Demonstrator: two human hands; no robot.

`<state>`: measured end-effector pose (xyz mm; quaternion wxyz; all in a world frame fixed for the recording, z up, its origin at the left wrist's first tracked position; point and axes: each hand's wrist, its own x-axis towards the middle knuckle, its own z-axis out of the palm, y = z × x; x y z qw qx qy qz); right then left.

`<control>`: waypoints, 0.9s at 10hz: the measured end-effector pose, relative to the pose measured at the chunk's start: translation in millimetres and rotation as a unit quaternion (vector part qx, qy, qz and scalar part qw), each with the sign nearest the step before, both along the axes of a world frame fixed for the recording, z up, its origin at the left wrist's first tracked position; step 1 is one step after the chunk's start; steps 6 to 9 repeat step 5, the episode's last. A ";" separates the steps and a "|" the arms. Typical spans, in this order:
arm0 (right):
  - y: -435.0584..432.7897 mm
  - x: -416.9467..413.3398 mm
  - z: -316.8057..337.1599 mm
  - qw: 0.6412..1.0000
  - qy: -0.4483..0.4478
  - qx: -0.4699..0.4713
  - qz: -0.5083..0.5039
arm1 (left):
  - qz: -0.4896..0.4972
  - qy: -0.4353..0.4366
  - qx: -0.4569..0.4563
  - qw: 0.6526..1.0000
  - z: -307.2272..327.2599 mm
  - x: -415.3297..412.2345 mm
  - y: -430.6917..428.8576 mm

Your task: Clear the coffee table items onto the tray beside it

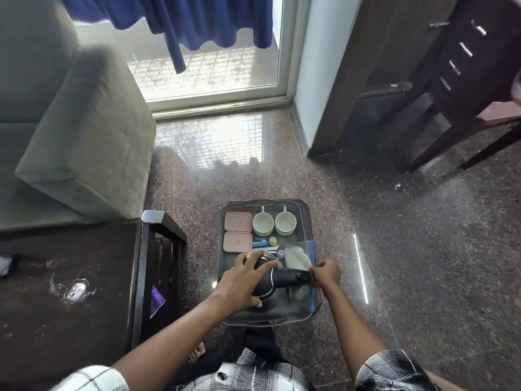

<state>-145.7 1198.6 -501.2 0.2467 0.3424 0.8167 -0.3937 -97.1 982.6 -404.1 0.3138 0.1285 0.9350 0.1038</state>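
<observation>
Setting-down is judged to be the step in hand. The kettle (277, 277) is located over the near half of the tray (306, 210), which lies on the floor (423, 249) just beside the dark surface (70, 277). Whether the kettle base is already seated on the tray cannot be told; the base is hidden.

Left hand (242, 280): spread over the kettle top from above, fingers and thumb curled down round the body. The kettle is held by it.

Right hand (327, 273): fingers are drawn together at the outer tip of the handle (293, 276), where the edge of the zip bag (298, 256) also lies. Whether handle or bag is pinched cannot be told.

Key relation: the long axis of the handle runs left to right, from the body under the left hand out toward the right hand. The handle is laid across the near part of the zip bag. The left hand is the nearer to the surface; the right hand is on the tray's outer side.

The far half of the tray is occupied by two cups (263, 223) and two pink boxes (238, 221), with small items between them and the kettle.

Judgement: the task is nearly complete. Release is expected to call for the bag being kept from under the kettle.
</observation>
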 end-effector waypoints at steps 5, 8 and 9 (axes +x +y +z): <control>-66.7 3.9 98.5 0.961 0.246 -0.103 0.074 | 0.184 0.023 0.177 0.966 1.0 10.5 -40.3; -66.7 3.9 98.5 0.961 0.246 -0.103 0.074 | 0.184 0.023 0.177 0.966 1.0 10.5 -40.3; -66.7 3.9 98.5 0.961 0.246 -0.103 0.074 | 0.184 0.023 0.177 0.966 1.0 10.5 -40.3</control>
